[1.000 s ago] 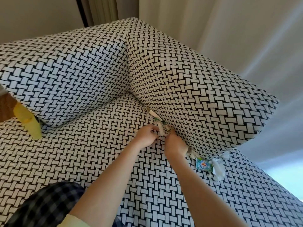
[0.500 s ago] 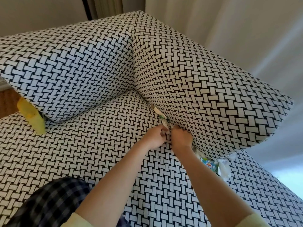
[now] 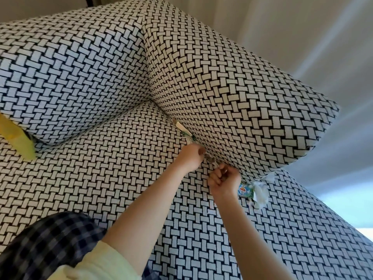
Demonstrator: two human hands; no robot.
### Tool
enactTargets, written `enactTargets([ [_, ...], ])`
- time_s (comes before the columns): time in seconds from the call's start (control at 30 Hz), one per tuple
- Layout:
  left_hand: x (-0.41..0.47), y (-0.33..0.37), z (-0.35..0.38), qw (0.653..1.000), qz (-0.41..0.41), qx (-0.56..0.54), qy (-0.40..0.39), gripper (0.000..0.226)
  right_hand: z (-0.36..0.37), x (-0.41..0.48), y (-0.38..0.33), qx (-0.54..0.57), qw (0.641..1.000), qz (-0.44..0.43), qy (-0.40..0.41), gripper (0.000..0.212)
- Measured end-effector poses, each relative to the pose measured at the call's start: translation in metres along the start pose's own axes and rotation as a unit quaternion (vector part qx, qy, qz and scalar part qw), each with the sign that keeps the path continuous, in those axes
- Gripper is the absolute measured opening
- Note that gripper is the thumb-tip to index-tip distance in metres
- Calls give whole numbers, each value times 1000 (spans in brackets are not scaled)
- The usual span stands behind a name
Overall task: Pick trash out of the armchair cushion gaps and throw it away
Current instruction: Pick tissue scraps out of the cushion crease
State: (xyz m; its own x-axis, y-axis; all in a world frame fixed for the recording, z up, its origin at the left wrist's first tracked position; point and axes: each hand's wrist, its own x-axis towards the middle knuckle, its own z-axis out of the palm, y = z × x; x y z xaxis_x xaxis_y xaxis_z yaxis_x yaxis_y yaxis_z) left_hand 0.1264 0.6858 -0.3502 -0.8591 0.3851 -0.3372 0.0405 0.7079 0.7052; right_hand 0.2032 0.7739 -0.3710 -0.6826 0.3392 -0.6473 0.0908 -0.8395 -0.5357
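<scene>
Nearest, at the lower left, is a knee in dark checked trousers [image 3: 46, 245] and a pale yellow-green sleeve [image 3: 96, 263]. Both rest over the front part of the black-and-white basket-weave seat cushion [image 3: 101, 168]. Two bare forearms reach from here towards the seat cushion's right edge.

The right hand [image 3: 224, 181] is the nearer one, just beside the gap along that edge. Its fingers are curled into a tight fist, and a small dark bit shows between thumb and fingers. This is the near end of the line of crumpled paper scraps [image 3: 212, 160] lying in the gap.

Just to its right, at the seat's front right corner, a blue cartoon-printed wrapper [image 3: 245, 190] and a torn white tissue-like shred [image 3: 260, 190] stick out. They come from under the matching woven side cushion [image 3: 232, 87].

A little further along the gap is the left hand [image 3: 190, 158]. Its fingers are curled and its fingertips pinch the same line of scraps where the seat meets the side cushion.

Beyond it, more scraps, whitish with a touch of green [image 3: 182, 128], stay wedged in the gap towards the back corner.

At the seat's left edge, a yellow-green strip [image 3: 18, 142] pokes out from under the woven back cushion [image 3: 70, 67].

Pale folded curtains [image 3: 302, 37] hang behind the chair.
</scene>
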Motion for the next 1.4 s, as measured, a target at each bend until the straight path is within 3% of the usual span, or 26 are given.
enactTargets([
  [0.17,17,4,22,993,-23,111,-35,42,-1,3,0,-20,1000,14,-6,34],
  [0.27,26,7,37,982,-55,182,1,47,-2,7,3,-43,999,7,-8,39],
  [0.53,27,10,37,986,-103,95,91,15,0,7,10,-101,994,-35,29,37],
  [0.67,21,11,31,990,-94,38,100,16,-1,8,8,-98,994,-39,4,36],
  [0.83,-1,0,10,996,-43,-50,55,21,0,3,6,-111,993,-38,-15,33],
  [0.93,-15,-7,-15,979,-65,-192,32,28,5,-3,-1,-90,996,-6,9,26],
  [1.07,-32,-5,-51,963,-86,-254,-14,26,32,-16,5,-26,999,9,-30,19],
  [1.2,-48,-5,-76,969,-47,-241,1,26,74,-34,16,35,994,94,-54,28],
  [1.3,-62,-13,-97,987,-21,-160,22,25,99,-45,29,58,987,123,-90,33],
  [1.4,-78,-29,-119,991,-8,-113,67,23,121,-63,45,10,986,136,-99,36],
])
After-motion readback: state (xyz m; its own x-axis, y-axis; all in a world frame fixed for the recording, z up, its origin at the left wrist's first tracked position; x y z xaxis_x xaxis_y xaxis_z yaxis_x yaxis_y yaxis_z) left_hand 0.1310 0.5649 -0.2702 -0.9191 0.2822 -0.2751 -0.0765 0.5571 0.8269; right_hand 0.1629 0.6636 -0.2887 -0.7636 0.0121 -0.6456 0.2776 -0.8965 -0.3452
